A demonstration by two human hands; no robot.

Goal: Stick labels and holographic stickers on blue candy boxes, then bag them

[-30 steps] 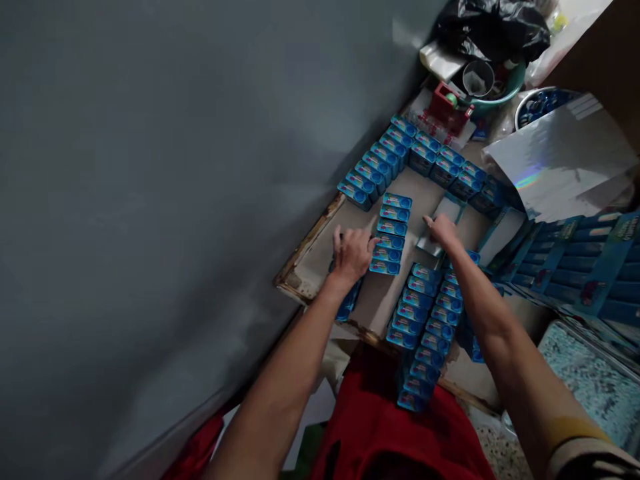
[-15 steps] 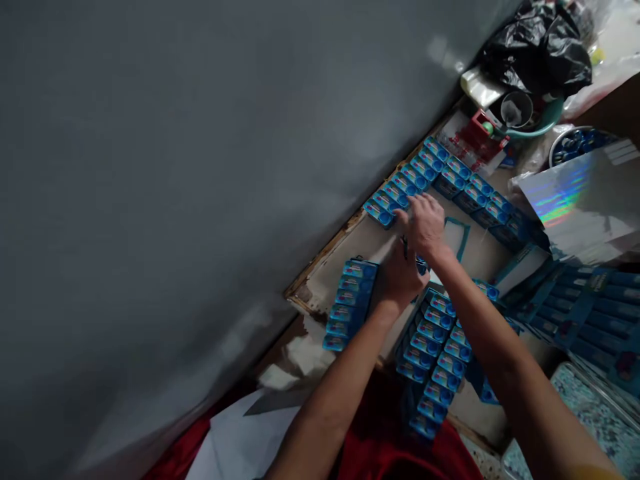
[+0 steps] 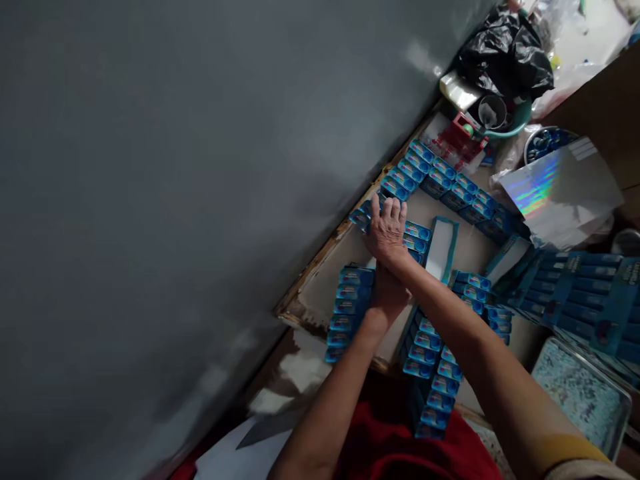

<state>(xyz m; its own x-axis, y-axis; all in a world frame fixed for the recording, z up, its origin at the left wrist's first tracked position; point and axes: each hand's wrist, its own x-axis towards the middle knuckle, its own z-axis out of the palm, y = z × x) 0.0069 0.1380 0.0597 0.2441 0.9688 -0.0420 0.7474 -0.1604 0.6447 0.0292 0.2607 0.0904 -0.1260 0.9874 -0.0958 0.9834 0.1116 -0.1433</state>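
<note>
My right hand [image 3: 387, 230] reaches across my left wrist, its fingers stretched out over the near end of a row of small blue boxes [image 3: 397, 187] along the wall. Whether the fingertips press on those boxes I cannot tell. My left hand [image 3: 391, 292] is below it, partly covered by the right hand and forearm, and its fingers are hidden. Just right of the hands is a short group of blue boxes [image 3: 418, 233]. Beside that group lies an open blue carton with a white inside [image 3: 442, 250]. A separate stack of blue boxes [image 3: 349, 307] stands left of my left hand.
More blue boxes [image 3: 440, 400] stand in rows toward my lap, and others [image 3: 465, 193] run across the far side. A red tape dispenser [image 3: 459, 133], a shiny silver sheet [image 3: 560, 187], a metal tray [image 3: 580, 393] and a black plastic bag [image 3: 507, 57] lie around. A grey wall [image 3: 175, 200] borders the left.
My right hand has moved left and now lies over the near end of the wall-side row. The left hand has shifted slightly down. A short group of boxes and the open carton now show more clearly.
</note>
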